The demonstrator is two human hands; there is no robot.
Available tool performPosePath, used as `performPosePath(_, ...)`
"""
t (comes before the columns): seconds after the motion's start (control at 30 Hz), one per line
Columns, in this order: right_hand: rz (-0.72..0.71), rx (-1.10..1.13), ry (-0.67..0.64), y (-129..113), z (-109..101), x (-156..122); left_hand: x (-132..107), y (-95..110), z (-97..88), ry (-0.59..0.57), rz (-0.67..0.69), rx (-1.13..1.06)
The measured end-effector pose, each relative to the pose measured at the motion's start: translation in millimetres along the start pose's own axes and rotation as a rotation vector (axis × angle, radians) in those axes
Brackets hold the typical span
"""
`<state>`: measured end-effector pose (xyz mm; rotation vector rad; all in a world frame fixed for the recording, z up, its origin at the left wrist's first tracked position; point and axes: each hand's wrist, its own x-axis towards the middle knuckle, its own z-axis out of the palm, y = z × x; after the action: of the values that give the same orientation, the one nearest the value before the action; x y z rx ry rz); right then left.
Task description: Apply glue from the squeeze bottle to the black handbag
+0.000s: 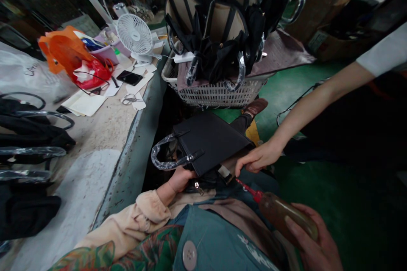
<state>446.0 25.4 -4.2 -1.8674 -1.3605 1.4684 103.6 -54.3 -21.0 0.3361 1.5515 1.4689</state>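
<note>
On my lap lies a black handbag (213, 139), its handle (165, 152) wrapped in clear plastic. The fingers of my left hand (181, 179) are closed on the bag's near edge, below the handle. A squeeze bottle (282, 211) of brownish liquid with a red nozzle is gripped in my right hand (321, 237). The nozzle tip points at the bag's opening. Another person's hand (259, 159) reaches in from the right, its index finger at the bag's open edge near a pale tag (224, 171). Whether that finger touches the bag, I cannot tell.
Ahead, a white plastic basket (219, 95) carries several black bags (222, 29). On the worktable (104, 135) at left are a white fan (135, 34), a phone (129, 77), scissors (129, 99), an orange bag (63, 51) and more black bags (28, 131).
</note>
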Motion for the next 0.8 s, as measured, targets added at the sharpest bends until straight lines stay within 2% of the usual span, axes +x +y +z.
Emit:
performPosePath(0.17, 0.003, -0.024, 0.0, -7, 2, -2, 0, 5, -0.3, 0.011, -0.014, 0.034)
performPosePath(0.47, 0.006, 0.003, -0.016, 3, 0, 0, -1, 10, 3.8, 0.01, 0.028, 0.051)
performPosePath(0.8, 0.007, -0.014, 0.002, -1, 2, -1, 1, 15, 2.6, -0.016, 0.051, 0.092)
